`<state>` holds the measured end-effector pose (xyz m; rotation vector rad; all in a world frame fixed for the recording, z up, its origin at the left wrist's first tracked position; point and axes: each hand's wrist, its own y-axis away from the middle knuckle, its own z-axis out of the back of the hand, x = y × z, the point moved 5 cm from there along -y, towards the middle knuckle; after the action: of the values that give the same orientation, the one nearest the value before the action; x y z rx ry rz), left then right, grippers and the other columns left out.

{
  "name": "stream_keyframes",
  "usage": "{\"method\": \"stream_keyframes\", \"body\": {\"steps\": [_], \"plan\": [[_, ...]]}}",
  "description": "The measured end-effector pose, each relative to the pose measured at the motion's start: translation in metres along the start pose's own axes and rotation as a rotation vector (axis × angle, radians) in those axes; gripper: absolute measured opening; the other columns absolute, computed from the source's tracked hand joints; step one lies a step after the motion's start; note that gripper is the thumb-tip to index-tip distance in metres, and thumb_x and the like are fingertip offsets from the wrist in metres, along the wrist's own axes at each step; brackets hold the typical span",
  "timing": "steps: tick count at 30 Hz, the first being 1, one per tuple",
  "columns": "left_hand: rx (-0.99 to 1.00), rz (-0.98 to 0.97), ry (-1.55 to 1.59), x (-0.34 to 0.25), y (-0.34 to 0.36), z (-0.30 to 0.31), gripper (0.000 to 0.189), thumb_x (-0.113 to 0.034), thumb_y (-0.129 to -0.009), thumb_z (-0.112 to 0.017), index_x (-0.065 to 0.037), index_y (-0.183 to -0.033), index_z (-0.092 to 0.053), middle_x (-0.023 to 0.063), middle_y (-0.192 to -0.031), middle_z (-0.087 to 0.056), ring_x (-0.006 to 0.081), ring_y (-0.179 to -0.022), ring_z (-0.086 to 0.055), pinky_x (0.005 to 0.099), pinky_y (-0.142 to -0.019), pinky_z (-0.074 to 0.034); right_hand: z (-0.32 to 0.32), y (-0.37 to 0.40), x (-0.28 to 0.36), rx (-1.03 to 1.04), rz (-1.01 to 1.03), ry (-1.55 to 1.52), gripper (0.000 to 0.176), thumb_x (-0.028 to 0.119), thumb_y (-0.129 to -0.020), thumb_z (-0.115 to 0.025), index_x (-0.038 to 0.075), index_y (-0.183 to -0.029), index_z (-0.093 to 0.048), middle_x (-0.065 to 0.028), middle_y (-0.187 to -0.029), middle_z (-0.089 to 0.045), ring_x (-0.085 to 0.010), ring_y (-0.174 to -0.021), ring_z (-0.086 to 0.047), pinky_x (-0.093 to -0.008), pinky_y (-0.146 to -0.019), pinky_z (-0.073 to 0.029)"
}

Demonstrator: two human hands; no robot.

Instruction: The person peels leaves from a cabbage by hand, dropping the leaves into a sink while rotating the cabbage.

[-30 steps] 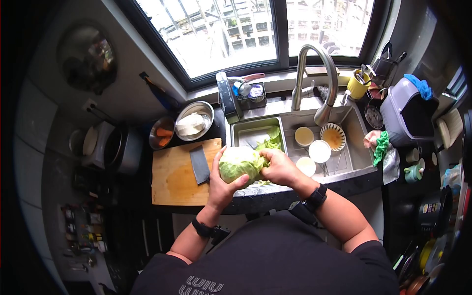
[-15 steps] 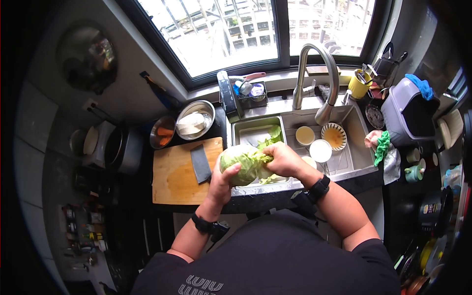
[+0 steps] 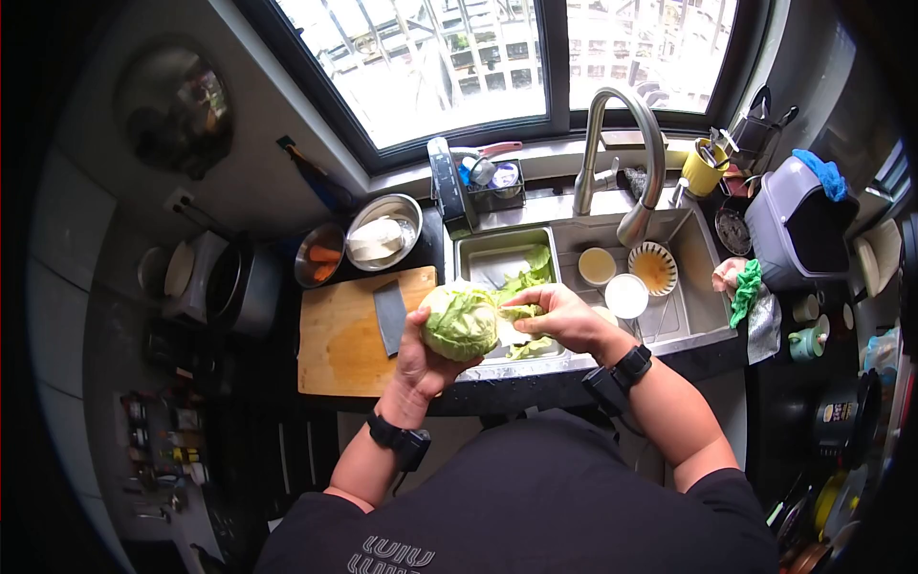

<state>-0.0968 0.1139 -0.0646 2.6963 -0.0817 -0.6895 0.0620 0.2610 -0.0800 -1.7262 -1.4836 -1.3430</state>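
My left hand point(image 3: 421, 359) is wrapped round a pale green head of cabbage point(image 3: 459, 321), cupping it from the left and below, over the near edge of the sink. Just right of the head, my right hand point(image 3: 569, 320) pinches a torn cabbage leaf point(image 3: 516, 326) between thumb and fingers. Beneath it, more loose green leaves point(image 3: 537, 260) lie in the rectangular metal basin point(image 3: 464, 251). To the left, a cleaver point(image 3: 388, 316) rests flat on the wooden cutting board point(image 3: 335, 335), close to my left hand.
Bowls, one with a striped rim point(image 3: 654, 269), stand in the right sink point(image 3: 703, 287) under the tall faucet point(image 3: 653, 143). Behind the board are a metal bowl point(image 3: 413, 215) with a white block and a smaller bowl with orange pieces point(image 3: 325, 256). A grey bin point(image 3: 779, 230) stands at right.
The cabbage head has turned in my left hand, showing a paler side. My right hand has drawn slightly right, away from the head, with a leaf in its fingers.
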Motion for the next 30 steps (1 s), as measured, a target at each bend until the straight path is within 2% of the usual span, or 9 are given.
{"method": "stream_keyframes", "body": {"steps": [3,7,11,13,14,18,22,27,30], "plan": [[0.004,-0.035,0.11,0.003,0.001,-0.016,0.078,-0.061,-0.089,-0.067,-0.016,-0.15,-0.052,0.0144,-0.143,-0.062,0.0377,-0.128,-0.064,0.0581,-0.097,-0.061,-0.001,-0.003,-0.017,-0.016,0.059,-0.3,0.045,-0.005,-0.093,-0.075,-0.003,-0.137,-0.063,-0.0121,-0.123,-0.073,-0.016,-0.107,-0.071,-0.0282,-0.095,-0.057],[-0.022,-0.102,0.212,0.003,-0.002,-0.016,0.075,-0.062,-0.09,-0.066,-0.017,-0.148,-0.056,0.0132,-0.143,-0.063,0.0376,-0.129,-0.063,0.0555,-0.09,-0.065,-0.003,-0.003,-0.023,-0.067,0.071,-0.545,0.043,-0.005,-0.095,-0.073,-0.004,-0.136,-0.059,-0.0136,-0.124,-0.072,-0.0186,-0.105,-0.073,-0.0308,-0.094,-0.059],[-0.004,-0.099,0.273,0.006,-0.008,0.005,0.08,-0.06,-0.087,-0.07,-0.018,-0.153,-0.05,0.0157,-0.15,-0.056,0.0418,-0.136,-0.056,0.0557,-0.097,-0.062,0.0,-0.005,-0.027,-0.112,0.094,-0.502,0.036,-0.007,-0.094,-0.07,-0.002,-0.129,-0.065,-0.013,-0.12,-0.074,-0.019,-0.104,-0.073,-0.0318,-0.093,-0.059],[-0.054,-0.069,0.539,0.003,-0.009,0.011,0.085,-0.059,-0.087,-0.071,-0.015,-0.155,-0.046,0.0172,-0.152,-0.052,0.05,-0.134,-0.054,0.0532,-0.093,-0.066,-0.001,0.007,-0.008,-0.286,0.181,0.539,0.029,-0.005,-0.091,-0.067,0.001,-0.12,-0.071,-0.0128,-0.11,-0.077,-0.0221,-0.102,-0.074,-0.0336,-0.092,-0.058],[-0.051,-0.07,0.538,-0.001,-0.009,0.015,0.085,-0.059,-0.087,-0.071,-0.015,-0.155,-0.046,0.0172,-0.152,-0.052,0.05,-0.134,-0.054,0.0532,-0.093,-0.066,-0.006,0.017,0.002,-0.39,0.196,0.699,0.024,0.0,-0.089,-0.065,0.002,-0.111,-0.075,-0.0145,-0.1,-0.078,-0.0247,-0.098,-0.076,-0.0356,-0.09,-0.058],[-0.05,-0.178,0.249,-0.016,0.0,0.028,0.088,-0.058,-0.087,-0.072,-0.015,-0.158,-0.042,0.0186,-0.152,-0.049,0.0532,-0.133,-0.054,0.0526,-0.094,-0.066,0.006,-0.001,-0.014,-0.479,0.222,0.809,0.049,0.019,-0.094,-0.071,0.008,-0.14,-0.061,-0.0279,-0.139,-0.062,-0.0394,-0.132,-0.059,-0.0439,-0.112,-0.047],[-0.07,-0.284,-0.037,-0.015,0.01,0.013,0.086,-0.055,-0.089,-0.072,-0.014,-0.158,-0.041,0.0166,-0.147,-0.058,0.0389,-0.129,-0.063,0.0529,-0.094,-0.063,-0.009,-0.006,0.016,-0.44,0.332,0.912,0.081,0.039,-0.096,-0.076,0.015,-0.162,-0.038,-0.0324,-0.164,-0.034,-0.0456,-0.154,-0.033,-0.0463,-0.126,-0.03],[0.058,-0.216,-0.276,-0.007,0.018,0.001,0.087,-0.056,-0.089,-0.07,-0.011,-0.158,-0.04,0.0151,-0.146,-0.058,0.0327,-0.128,-0.065,0.0514,-0.098,-0.061,-0.059,0.019,0.072,-0.167,0.682,1.001,0.07,0.035,-0.093,-0.08,0.017,-0.154,-0.053,-0.0257,-0.161,-0.043,-0.0462,-0.142,-0.051,-0.0477,-0.113,-0.048],[0.093,-0.195,-0.378,-0.006,0.021,0.003,0.091,-0.061,-0.089,-0.069,-0.008,-0.157,-0.04,0.0155,-0.144,-0.059,0.0324,-0.13,-0.064,0.05,-0.099,-0.061,-0.067,0.025,0.077,-0.071,0.773,1.07,0.058,0.032,-0.093,-0.08,0.015,-0.145,-0.06,-0.0175,-0.141,-0.064,-0.0409,-0.118,-0.067,-0.0452,-0.098,-0.057]]}}
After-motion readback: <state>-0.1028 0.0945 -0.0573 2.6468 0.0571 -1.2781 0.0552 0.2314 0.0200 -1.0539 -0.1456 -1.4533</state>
